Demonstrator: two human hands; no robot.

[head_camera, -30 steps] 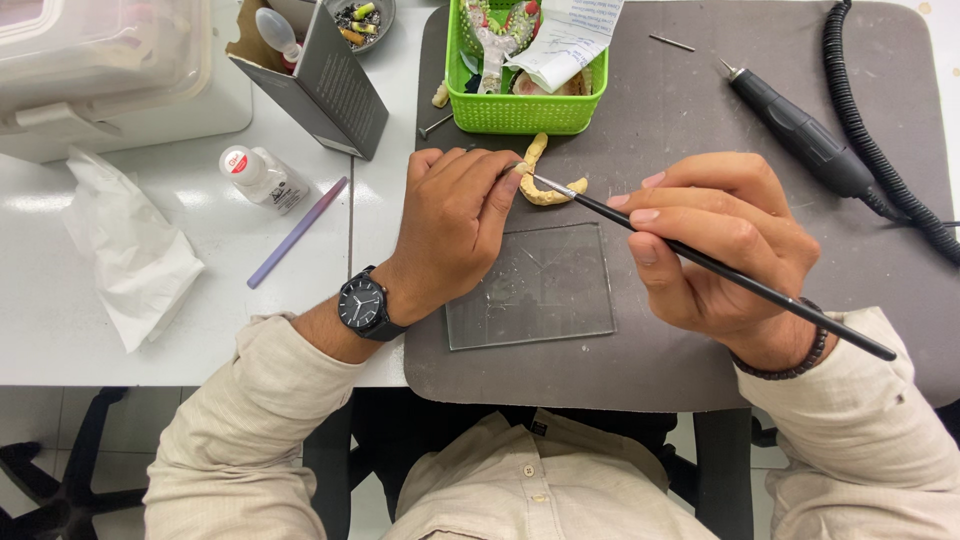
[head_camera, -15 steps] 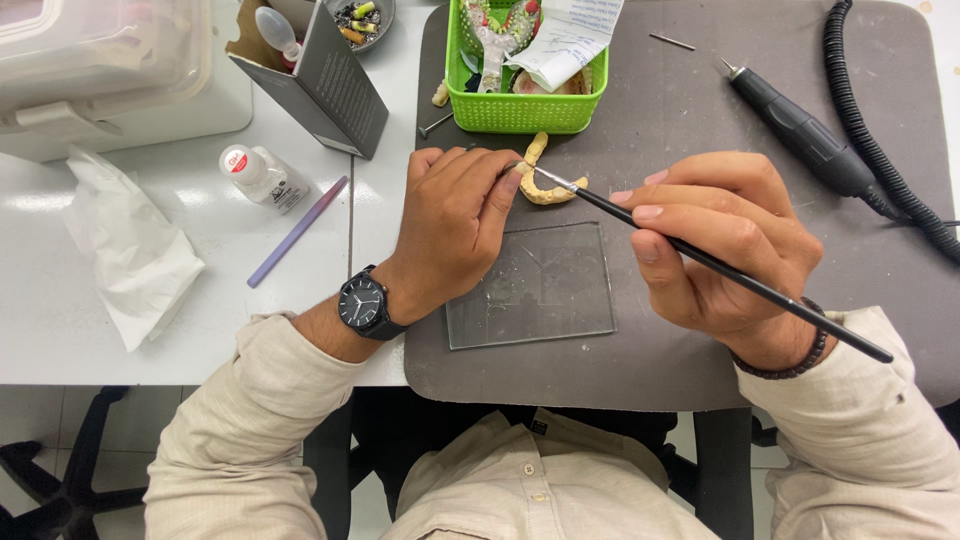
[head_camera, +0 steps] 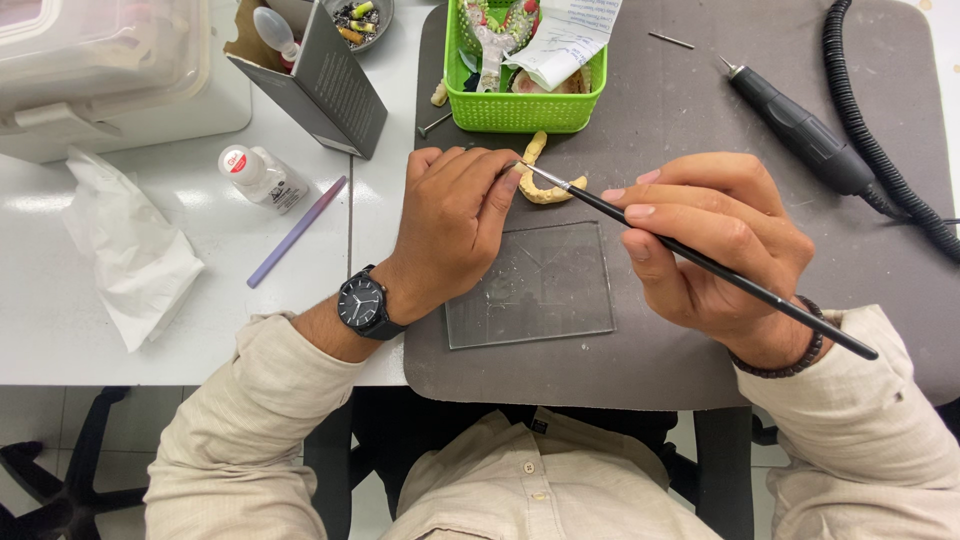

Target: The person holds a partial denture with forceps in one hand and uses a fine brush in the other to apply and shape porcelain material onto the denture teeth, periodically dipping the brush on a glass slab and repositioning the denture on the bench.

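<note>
Mat (head_camera: pixel 680 90): dark grey, right of centre.
Glass slab (head_camera: pixel 530 285): near, between the hands.
Left hand (head_camera: pixel 450 225): fingers curled, palm down, touching the yellow dental cast (head_camera: pixel 545 185).
Right hand (head_camera: pixel 715 240): pinching a thin black brush (head_camera: pixel 700 262), tip at the cast.

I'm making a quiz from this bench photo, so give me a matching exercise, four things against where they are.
Things:
1. thin brush
2. yellow dental cast
3. glass slab
4. purple stick

Places:
A. white table, left of the grey mat
B. right hand
C. grey mat, below both hands
D. left hand's fingertips, below the green basket

Pairs: 1-B, 2-D, 3-C, 4-A
</note>
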